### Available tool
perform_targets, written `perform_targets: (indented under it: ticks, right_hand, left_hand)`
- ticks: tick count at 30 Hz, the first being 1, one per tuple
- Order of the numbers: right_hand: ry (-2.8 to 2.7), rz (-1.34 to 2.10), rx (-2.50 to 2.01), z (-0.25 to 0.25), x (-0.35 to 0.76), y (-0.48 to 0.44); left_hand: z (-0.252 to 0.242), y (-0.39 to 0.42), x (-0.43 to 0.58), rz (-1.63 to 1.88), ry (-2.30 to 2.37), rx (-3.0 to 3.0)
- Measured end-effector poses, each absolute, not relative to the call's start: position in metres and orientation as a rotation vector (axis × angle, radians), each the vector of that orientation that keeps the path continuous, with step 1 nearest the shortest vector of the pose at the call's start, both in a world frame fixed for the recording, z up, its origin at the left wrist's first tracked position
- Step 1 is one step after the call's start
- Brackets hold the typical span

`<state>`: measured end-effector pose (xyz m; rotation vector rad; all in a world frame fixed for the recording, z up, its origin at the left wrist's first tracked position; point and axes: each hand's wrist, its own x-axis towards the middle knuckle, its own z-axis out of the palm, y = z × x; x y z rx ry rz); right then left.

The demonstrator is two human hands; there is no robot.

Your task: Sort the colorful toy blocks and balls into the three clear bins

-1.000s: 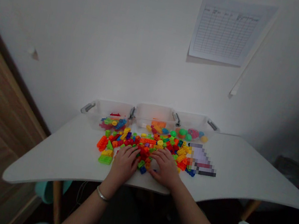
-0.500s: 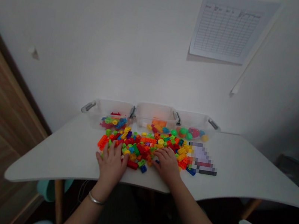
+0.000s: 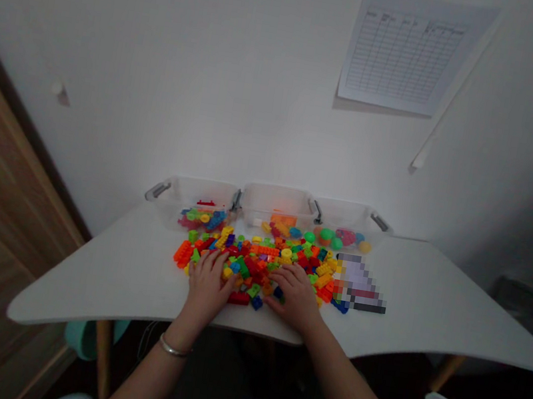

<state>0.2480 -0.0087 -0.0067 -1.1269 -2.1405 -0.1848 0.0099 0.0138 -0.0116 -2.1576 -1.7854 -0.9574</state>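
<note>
A heap of colourful toy building bricks is spread over the white table. On the heap's left side rests my left hand, open, its fingertips on the bricks and a silver bangle on the wrist. At the right front of the heap is my right hand, open with curved fingers, close to a dark blue brick. Between both hands, near the table's front edge, lie a long red brick and a small blue brick. Neither hand visibly grips a brick.
Behind the heap stand a left clear bin, a middle clear bin and a right clear bin, each holding coloured pieces. Right of the heap lies a pixelated flat object. A printed sheet hangs on the wall.
My left hand has moved right and inward over the bricks, its fingers closer together. My right hand has shifted slightly left. The long red brick and small blue brick have slid a little.
</note>
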Motion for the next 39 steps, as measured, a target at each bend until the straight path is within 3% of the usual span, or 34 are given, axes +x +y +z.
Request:
perform_targets:
  ticks: [19, 39]
  right_hand:
    - [-2.120, -0.187, -1.145, -0.004, 0.247, -0.012]
    - [-2.065, -0.291, -1.051, -0.005, 0.242, -0.010]
  left_hand:
    - [0.010, 0.006, -0.002, -0.959, -1.682, -2.232]
    - [0.010, -0.012, 0.069, -1.005, -1.470, -2.554]
